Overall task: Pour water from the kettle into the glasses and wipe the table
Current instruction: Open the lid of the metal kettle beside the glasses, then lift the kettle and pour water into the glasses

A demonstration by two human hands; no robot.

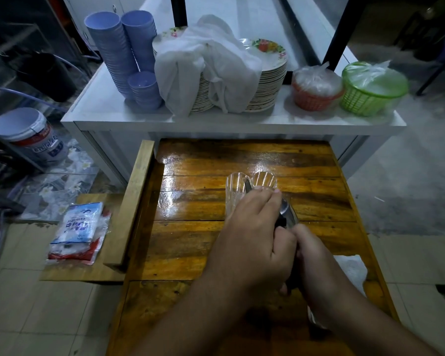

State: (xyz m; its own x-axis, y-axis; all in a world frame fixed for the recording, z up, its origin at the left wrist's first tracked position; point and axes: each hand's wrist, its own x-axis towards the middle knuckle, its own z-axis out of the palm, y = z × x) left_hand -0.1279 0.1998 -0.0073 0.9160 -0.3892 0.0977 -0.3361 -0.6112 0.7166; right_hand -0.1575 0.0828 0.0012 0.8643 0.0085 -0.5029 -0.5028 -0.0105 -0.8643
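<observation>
Glossy wooden worktop [190,242] fills my view, wet-looking at the far end. My left hand [252,242] presses on top of the metal kettle [288,214]; my right hand [316,263] grips its handle. Spout tips into the left of two ribbed glasses [235,191], side by side mid-worktop.

Two bare forearms enter from the bottom edge, with no sleeves, watch, bracelet or gloves on them. The left hand [252,242] and the right hand [316,263] are bare too, without rings. The fingers [267,199] end in short, plain nails.
</observation>
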